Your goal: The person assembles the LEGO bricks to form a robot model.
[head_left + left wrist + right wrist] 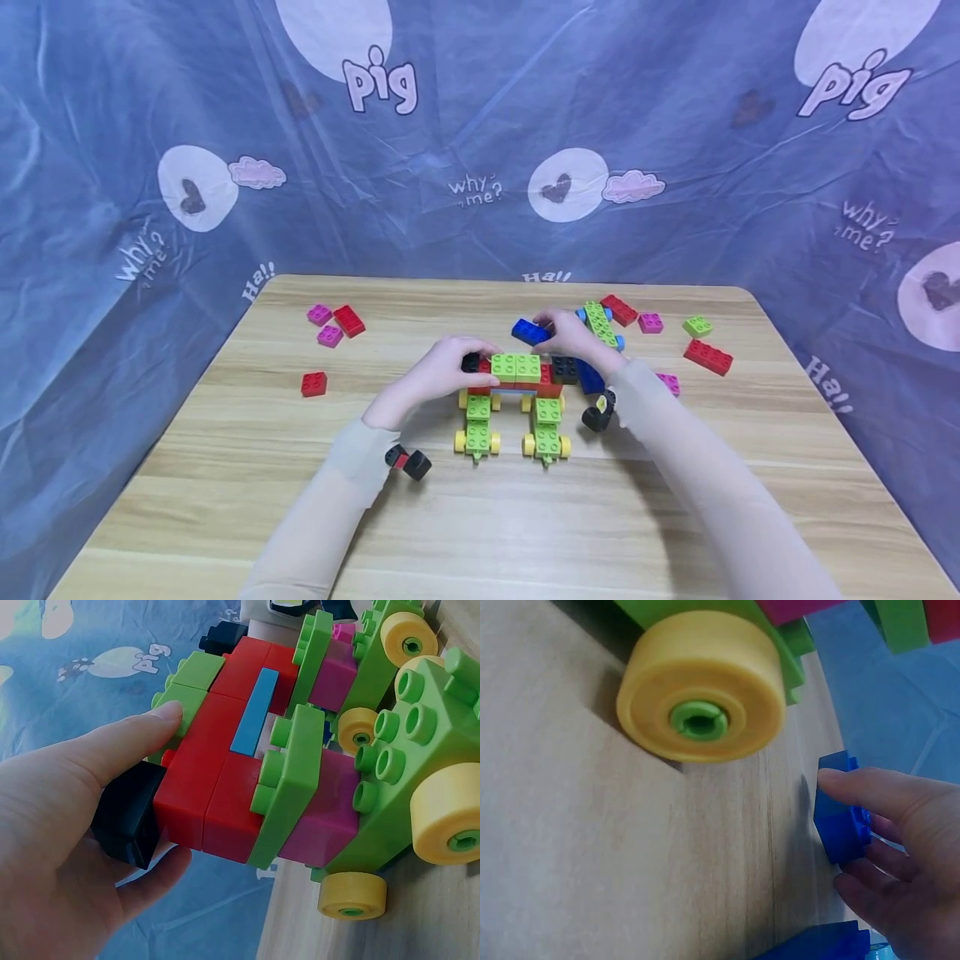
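A built structure of toy bricks stands mid-table: red bricks [195, 772] topped by lime green bricks [516, 367], raised on two green wheeled bases [478, 429] with yellow wheels [450, 814]. My left hand [442, 367] grips its left end. The thumb lies against a green brick and the fingers curl round a black brick [127, 814]. Behind the structure, my right hand [570, 333] pinches a blue brick [529, 332] by its right end. In the right wrist view, the thumb is on one face of that blue brick and the fingers are behind it.
Right of the structure lie another blue brick [590, 379] and a green base with blue wheels [599, 323]. Red bricks [708, 357], pink bricks [650, 322] and a green brick [697, 325] are scattered far right. More red [313, 383] and pink bricks [329, 336] lie left.
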Demonstrator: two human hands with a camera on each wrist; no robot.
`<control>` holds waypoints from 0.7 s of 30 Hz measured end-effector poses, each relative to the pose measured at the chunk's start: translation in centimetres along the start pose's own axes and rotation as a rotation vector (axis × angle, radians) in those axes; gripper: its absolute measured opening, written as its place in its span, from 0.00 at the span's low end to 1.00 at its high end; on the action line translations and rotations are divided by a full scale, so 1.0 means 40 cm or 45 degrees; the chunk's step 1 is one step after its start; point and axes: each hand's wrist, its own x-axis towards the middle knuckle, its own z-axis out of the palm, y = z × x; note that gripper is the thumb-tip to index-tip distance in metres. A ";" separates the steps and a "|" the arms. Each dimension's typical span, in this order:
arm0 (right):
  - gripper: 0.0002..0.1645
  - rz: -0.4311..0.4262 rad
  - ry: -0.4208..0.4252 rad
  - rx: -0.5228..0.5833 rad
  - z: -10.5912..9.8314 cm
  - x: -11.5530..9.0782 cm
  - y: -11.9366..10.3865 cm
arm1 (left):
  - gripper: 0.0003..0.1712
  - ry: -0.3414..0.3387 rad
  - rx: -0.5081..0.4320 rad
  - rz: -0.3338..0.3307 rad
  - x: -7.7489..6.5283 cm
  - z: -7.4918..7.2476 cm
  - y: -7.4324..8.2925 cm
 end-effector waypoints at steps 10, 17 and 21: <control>0.34 -0.007 0.014 -0.071 0.010 0.016 0.006 | 0.27 0.001 0.005 -0.010 -0.001 -0.001 0.001; 0.33 0.016 0.022 -0.048 0.011 0.018 0.004 | 0.27 0.000 -0.002 -0.006 0.000 -0.001 0.000; 0.32 0.016 0.033 -0.046 0.011 0.015 0.003 | 0.27 0.004 0.003 0.000 0.002 0.002 -0.004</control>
